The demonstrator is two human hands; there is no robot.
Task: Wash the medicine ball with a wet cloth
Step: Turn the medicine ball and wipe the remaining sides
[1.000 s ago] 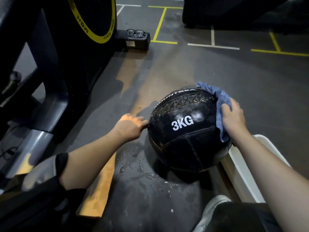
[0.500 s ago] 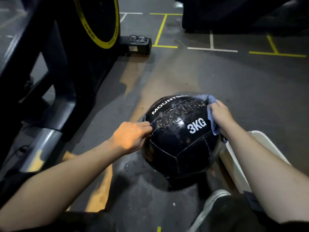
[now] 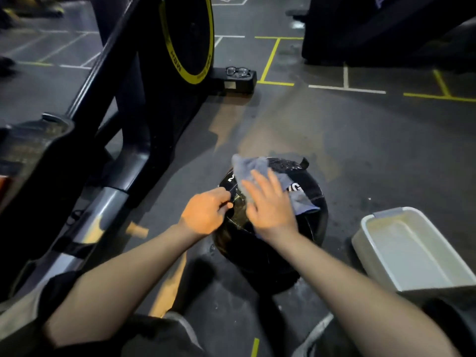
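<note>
The round black leather medicine ball (image 3: 273,228) sits on the dark floor, at nine o'clock of the white plastic basin (image 3: 412,253). The right hand (image 3: 270,204), fingers straight and spread, has swept the blue-grey wet cloth (image 3: 252,168) from the ball's three o'clock flank up over its top. The left hand (image 3: 206,212) still steadies the nine o'clock side with curled fingers, so the wiping now probably covers the upper panels.

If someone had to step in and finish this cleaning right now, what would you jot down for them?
Left hand: fingers curled against the medicine ball's left side, steadying it.
Right hand: flat, pressing the blue cloth on the ball's top.
The ball sits on the wet floor; the white basin is to its right.
Done: the top looks wet and shiny.
Left: the lower sides and underside, which cannot be checked from here.
</note>
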